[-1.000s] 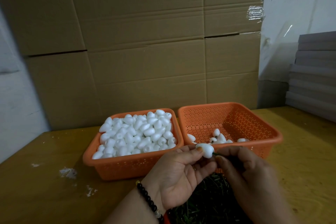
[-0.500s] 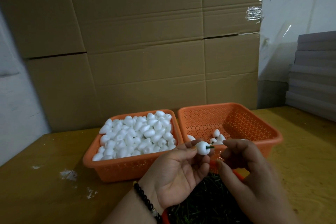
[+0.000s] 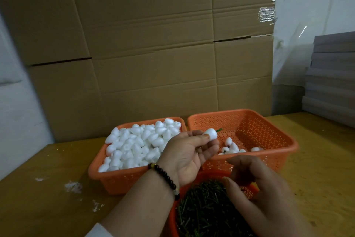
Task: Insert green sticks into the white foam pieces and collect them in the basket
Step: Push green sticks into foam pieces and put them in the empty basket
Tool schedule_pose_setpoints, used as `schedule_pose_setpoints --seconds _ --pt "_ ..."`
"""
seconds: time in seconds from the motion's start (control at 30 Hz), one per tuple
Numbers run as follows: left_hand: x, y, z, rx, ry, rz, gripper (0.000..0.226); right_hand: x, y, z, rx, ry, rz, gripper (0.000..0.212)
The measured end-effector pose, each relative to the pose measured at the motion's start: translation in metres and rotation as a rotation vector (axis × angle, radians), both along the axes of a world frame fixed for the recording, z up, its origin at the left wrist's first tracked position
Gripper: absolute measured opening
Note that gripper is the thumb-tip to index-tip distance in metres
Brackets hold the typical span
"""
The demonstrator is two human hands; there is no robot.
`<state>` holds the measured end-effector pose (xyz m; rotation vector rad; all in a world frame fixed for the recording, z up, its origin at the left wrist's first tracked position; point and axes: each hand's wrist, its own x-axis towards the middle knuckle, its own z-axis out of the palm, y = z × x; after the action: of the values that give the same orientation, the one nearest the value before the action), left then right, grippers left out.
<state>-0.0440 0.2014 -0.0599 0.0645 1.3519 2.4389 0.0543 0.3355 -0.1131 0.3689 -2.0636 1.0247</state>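
Pinching the feather-light, easily dented foam piece [image 3: 210,134] by its sides, the left hand [image 3: 189,155] should squeeze gently, while the right hand [image 3: 255,184] hovers loosely curled and empty over the green sticks [image 3: 203,209].

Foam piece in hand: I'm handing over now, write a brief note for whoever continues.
Left hand pinches a foam piece with its green stick already in, held over the right basket.
Right hand holds nothing, above the tub of green sticks.
Done: several stuck pieces lie in the right basket.
Left: drop this one in, then work through the full left basket.
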Motion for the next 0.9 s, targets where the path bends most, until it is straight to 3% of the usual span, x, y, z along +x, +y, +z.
schedule_pose_setpoints --seconds 0.07,0.27,0.37,0.43,0.6,0.73,0.83,0.9 --pt "-0.01 0.008 -0.001 -0.179 0.124 0.066 0.015 0.001 0.0 0.001 0.031 -0.001 0.006 0.03" --pt "-0.033 0.014 -0.008 -1.019 0.689 0.314 0.014 -0.001 0.001 0.001 0.082 -0.023 -0.02 0.026" --pt "-0.037 0.019 -0.017 -1.228 0.804 0.273 0.007 0.0 0.0 -0.002 0.119 -0.041 -0.013 0.025" --pt "-0.04 0.02 -0.02 -1.328 0.853 0.253 0.015 0.0 0.001 -0.003 0.114 -0.058 0.012 0.022" --pt "-0.043 0.01 -0.013 -1.315 0.843 0.266 0.017 0.0 0.002 0.0 0.14 -0.066 0.016 0.021" --pt "-0.054 -0.021 0.003 -1.564 0.781 0.358 0.015 0.001 0.003 0.003 0.273 -0.175 0.017 0.018" --pt "-0.061 -0.048 0.01 -1.7 0.685 0.292 0.015 0.001 0.001 0.002 0.427 -0.31 0.044 0.037" --pt "-0.064 -0.059 0.008 -1.802 0.616 0.264 0.026 0.001 0.001 -0.004 0.473 -0.299 0.072 0.053"
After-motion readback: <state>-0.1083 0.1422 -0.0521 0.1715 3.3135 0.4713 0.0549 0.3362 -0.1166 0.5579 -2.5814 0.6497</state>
